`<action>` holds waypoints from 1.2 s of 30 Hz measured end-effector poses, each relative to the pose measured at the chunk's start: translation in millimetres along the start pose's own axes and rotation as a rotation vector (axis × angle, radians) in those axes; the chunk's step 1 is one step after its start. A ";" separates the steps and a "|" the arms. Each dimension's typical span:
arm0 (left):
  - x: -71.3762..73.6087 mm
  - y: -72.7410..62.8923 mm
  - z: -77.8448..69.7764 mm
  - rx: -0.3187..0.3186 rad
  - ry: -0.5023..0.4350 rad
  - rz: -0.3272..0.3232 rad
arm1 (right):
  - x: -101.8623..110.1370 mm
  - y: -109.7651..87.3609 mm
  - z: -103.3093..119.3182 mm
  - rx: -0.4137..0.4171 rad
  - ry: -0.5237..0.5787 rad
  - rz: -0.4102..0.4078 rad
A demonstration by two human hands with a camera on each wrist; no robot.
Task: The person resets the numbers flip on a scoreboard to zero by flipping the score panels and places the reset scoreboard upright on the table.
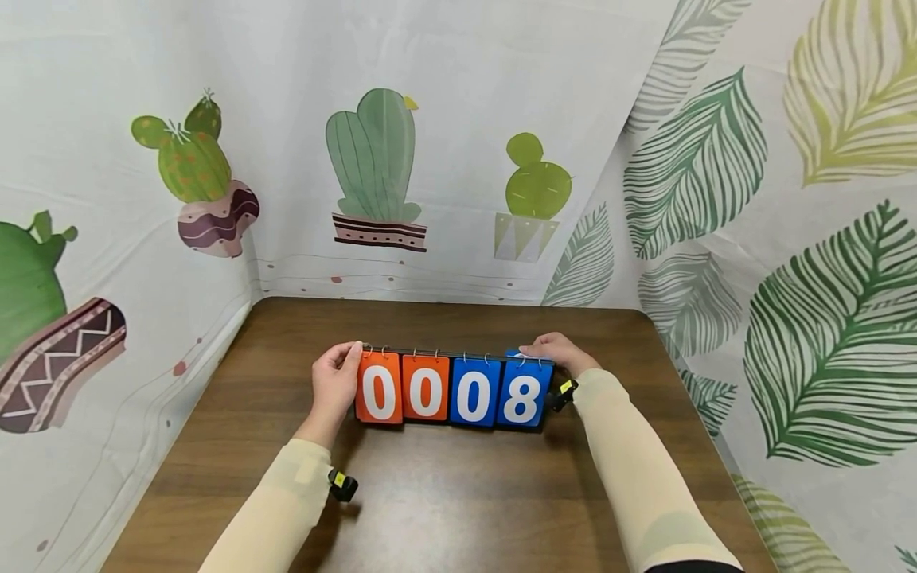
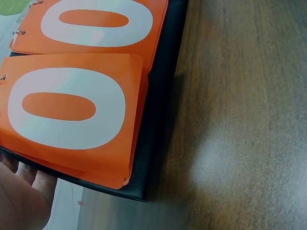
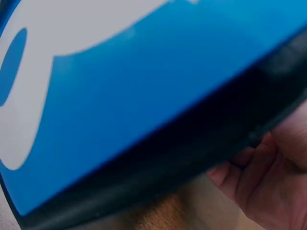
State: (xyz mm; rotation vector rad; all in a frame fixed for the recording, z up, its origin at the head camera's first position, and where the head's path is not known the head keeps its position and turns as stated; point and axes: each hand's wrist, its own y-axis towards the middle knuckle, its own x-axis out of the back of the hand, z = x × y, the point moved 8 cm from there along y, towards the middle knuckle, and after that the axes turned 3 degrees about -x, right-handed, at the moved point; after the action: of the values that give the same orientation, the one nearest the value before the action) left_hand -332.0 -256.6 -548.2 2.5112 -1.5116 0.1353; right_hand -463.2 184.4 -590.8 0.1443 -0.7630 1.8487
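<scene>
A tabletop flip scoreboard [image 1: 450, 387] shows two orange cards [image 1: 380, 388] reading 0 and 0, then two blue cards [image 1: 474, 391] reading 0 and 8. Metal rings join the cards to its black backing [image 2: 160, 103]. My left hand [image 1: 338, 382] grips the upper left end, thumb near the top corner and other fingers behind the backing. At the upper right corner my right hand [image 1: 562, 352] holds the board, beside a bit of blue card that sticks up behind the top edge. Some of its fingers lie hidden behind the board in the right wrist view.
The brown wooden table [image 1: 458, 493] lies under the scoreboard. White cloth printed with cacti [image 1: 376, 159] hangs at the back and left. A leaf-printed cloth [image 1: 824, 318] hangs on the right. Each wrist carries a small black camera [image 1: 343, 485].
</scene>
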 end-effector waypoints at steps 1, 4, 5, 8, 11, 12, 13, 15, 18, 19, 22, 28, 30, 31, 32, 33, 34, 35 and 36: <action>0.1 0.1 0.0 0.001 0.001 0.000 | -0.9 -0.8 0.2 -0.006 0.003 0.002; 0.5 0.7 0.9 0.004 0.013 0.002 | -3.7 -1.6 -0.4 -0.018 -0.002 0.018; 0.6 0.9 1.1 0.005 0.016 0.002 | -4.4 -1.6 -0.4 -0.018 -0.005 0.022; 0.8 1.3 1.0 -0.002 0.018 0.003 | -5.2 -1.7 -0.3 -0.012 -0.009 0.033; 0.4 1.8 0.3 -0.017 0.003 0.002 | -4.6 -1.7 -0.8 -0.011 -0.001 0.037; 0.3 1.9 0.0 -0.021 0.001 0.001 | -4.5 -1.7 -1.1 -0.011 -0.003 0.040; 0.3 1.9 0.0 -0.023 0.004 -0.001 | -4.2 -1.6 -1.3 -0.011 -0.001 0.040; 0.5 1.8 0.4 -0.020 0.009 -0.004 | -3.5 -1.5 -1.7 -0.014 0.003 0.037; 1.2 1.5 0.1 -0.016 0.021 -0.011 | -1.3 -0.9 -0.3 -0.004 0.006 0.019; 1.5 1.2 -0.5 -0.016 0.027 -0.014 | -0.3 -0.9 0.6 0.001 0.007 0.009; 1.7 1.0 -2.4 -0.025 0.016 -0.023 | 4.5 0.6 4.6 0.032 -0.022 -0.037; 0.3 2.8 -0.2 -0.014 -0.009 -0.028 | 13.4 2.3 9.1 0.078 -0.124 -0.118; 0.2 3.4 1.0 -0.009 -0.014 -0.029 | 14.2 2.2 9.8 0.084 -0.144 -0.124; 0.3 3.5 1.4 -0.007 -0.014 -0.030 | 14.5 1.9 10.4 0.086 -0.157 -0.124; 0.3 3.6 1.8 -0.005 -0.016 -0.030 | 14.6 1.5 11.4 0.090 -0.170 -0.122; 0.3 3.8 2.1 -0.004 -0.015 -0.030 | 14.9 0.7 12.4 0.092 -0.179 -0.121; 0.3 4.1 2.5 -0.004 -0.016 -0.029 | 15.5 -0.1 13.2 0.092 -0.188 -0.119; 0.2 4.3 2.8 -0.003 -0.017 -0.027 | 16.3 -1.3 14.1 0.090 -0.196 -0.118; 0.1 4.6 3.3 -0.003 -0.017 -0.025 | 16.8 -2.8 14.7 0.086 -0.197 -0.111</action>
State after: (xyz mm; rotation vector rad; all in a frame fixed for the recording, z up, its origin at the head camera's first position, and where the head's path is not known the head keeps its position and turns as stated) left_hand -336.1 -259.6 -550.9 2.5344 -1.4854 0.1081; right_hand -471.4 190.1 -570.6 0.4211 -0.7937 1.7788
